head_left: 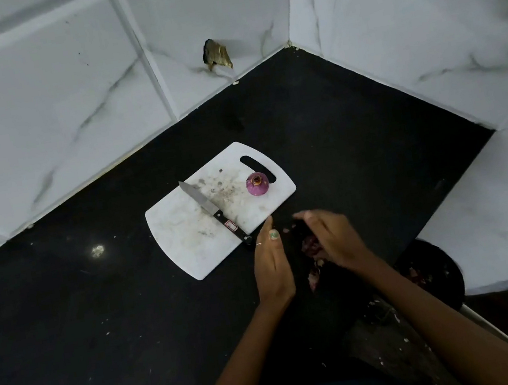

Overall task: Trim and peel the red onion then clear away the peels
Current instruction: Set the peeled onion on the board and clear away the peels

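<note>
From your head camera, the peeled purple-red onion [257, 184] sits on the white plastic cutting board [186, 236], near its handle slot, with its outer skin gone and a brownish trimmed end facing up. The black-handled kitchen knife [212, 213] lies diagonally across the board, untouched, its handle reaching over the near edge.

Both your hands work just off the board's near corner, over the black countertop [67, 321]. Your left hand [272, 266] is flat, fingers straight and edge-on to the surface, holding nothing, like a wall to sweep against. Your right hand [333, 239] curls its fingers over a small heap of dark red onion peels [309, 246], drawing them together; whether it actually grips any is not clear. A few scraps trail towards you along the counter.

Trimming and peeling look finished. What remains, I judge, is the clearing: gather this heap, the strays and the crumbs on the board. A dark round bin [432, 274] to your right already seems to hold some peel.
</note>
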